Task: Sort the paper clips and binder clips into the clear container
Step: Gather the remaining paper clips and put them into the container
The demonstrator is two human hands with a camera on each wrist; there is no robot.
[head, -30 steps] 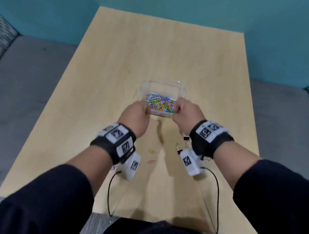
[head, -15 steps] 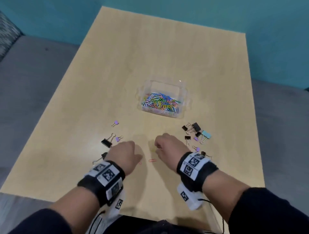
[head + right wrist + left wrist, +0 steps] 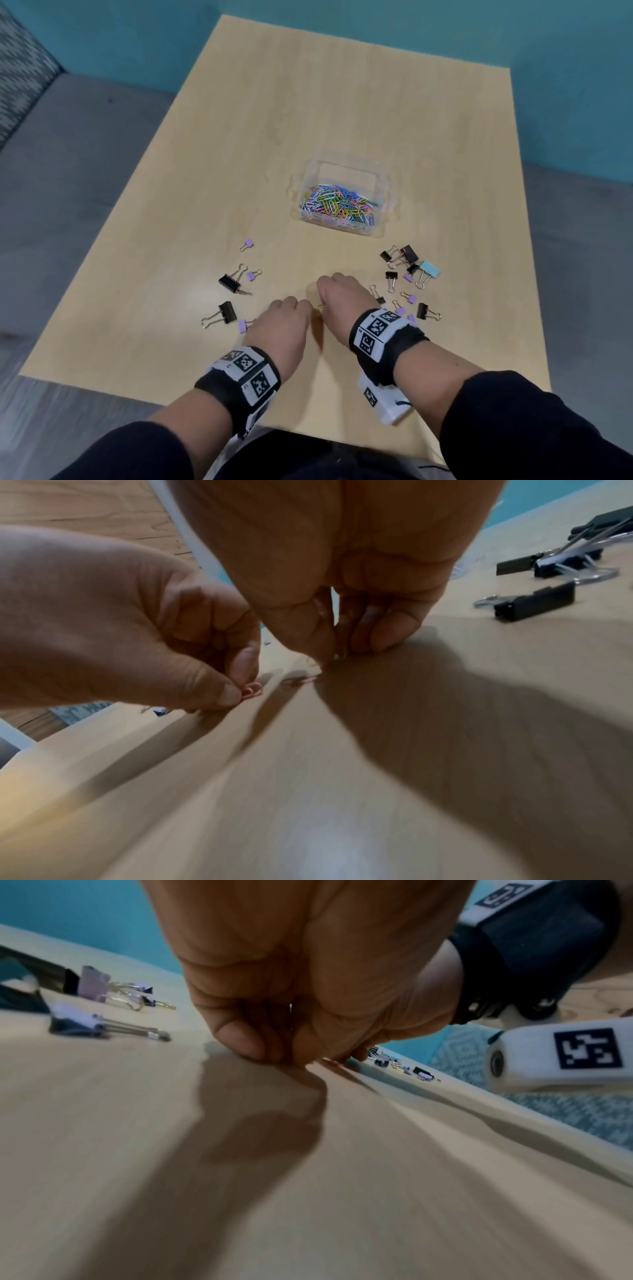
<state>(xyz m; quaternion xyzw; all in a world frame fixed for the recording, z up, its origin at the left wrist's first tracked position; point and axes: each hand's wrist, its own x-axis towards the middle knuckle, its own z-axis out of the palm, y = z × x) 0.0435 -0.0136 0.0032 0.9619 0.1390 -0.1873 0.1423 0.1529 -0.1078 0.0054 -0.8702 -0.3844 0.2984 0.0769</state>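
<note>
Both hands are now meeting: left hand (image 3: 137, 631) is pinching an orange paper clip (image 3: 251, 691); right hand (image 3: 346, 588) is pinching something unclear against the counter (image 3: 308, 137); wristbands (image 3: 380, 330) are showing square code markers only.

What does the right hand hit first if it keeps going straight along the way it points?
Probably nothing soon: beyond the right hand, bare table runs ahead. The clear container seems slightly right of that line, though depth is hard to judge.

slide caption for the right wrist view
Left hand pinches a pink paper clip off the table; right hand fingers another.
</note>
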